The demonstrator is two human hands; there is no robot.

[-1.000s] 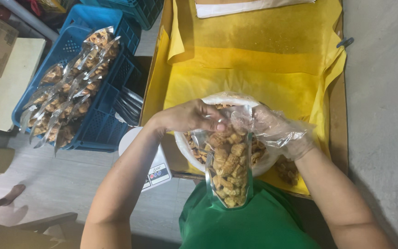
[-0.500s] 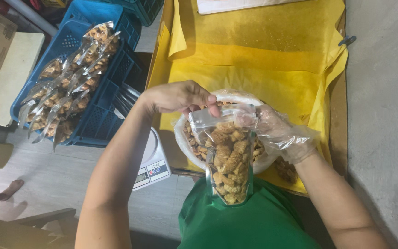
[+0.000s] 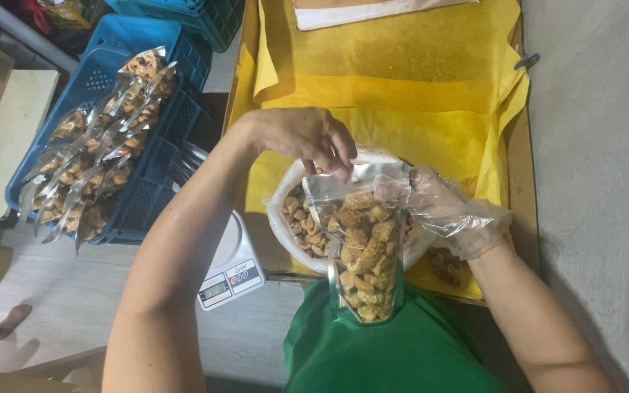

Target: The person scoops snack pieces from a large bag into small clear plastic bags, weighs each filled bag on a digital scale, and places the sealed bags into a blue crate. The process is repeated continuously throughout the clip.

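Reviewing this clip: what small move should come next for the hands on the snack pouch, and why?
Probably press the pouch mouth shut: it looks full of snacks, the left hand pinches its top edge, and the gloved right hand grips the other corner above the bowl.

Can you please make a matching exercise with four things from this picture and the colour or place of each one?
Things:
1. clear pouch of snacks
2. crate
3. scale
4. right hand

Descriptions:
A. blue, holding filled pouches
B. white, standing left of the bowl
C. covered by a thin plastic glove
D. held upright between both hands, over the bowl

Pairs: 1-D, 2-A, 3-B, 4-C
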